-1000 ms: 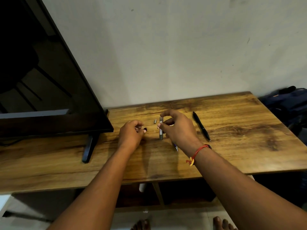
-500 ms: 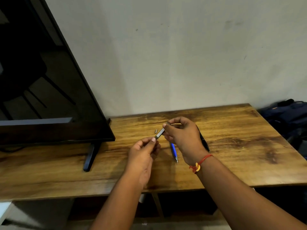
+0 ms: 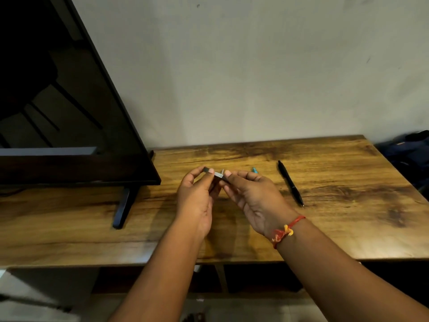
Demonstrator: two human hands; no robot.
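Single head-worn view: above near edge of table (image 3: 325, 228), facing forward and down toward wall (image 3: 255, 66) behind; close.

The table (image 3: 325, 228) was wood or a wood-look board with bold brown grain. Its top looked smooth and carried a soft sheen, brightest near the front edge. The TV (image 3: 58, 101) screen was glossy black and mirrored the room, while its foot (image 3: 121, 208) was matt black, plastic by the look. The wall (image 3: 255, 66) was matt pale paint, slightly rough, with small scuffs. The barrel (image 3: 218, 175) was grey with a dull metallic shine, darker at one end. The pen (image 3: 290, 183) was smooth black plastic with a faint gloss. The thread (image 3: 286, 230) was red and yellow twisted cord. The bag (image 3: 408, 152) looked like dark matt cloth.
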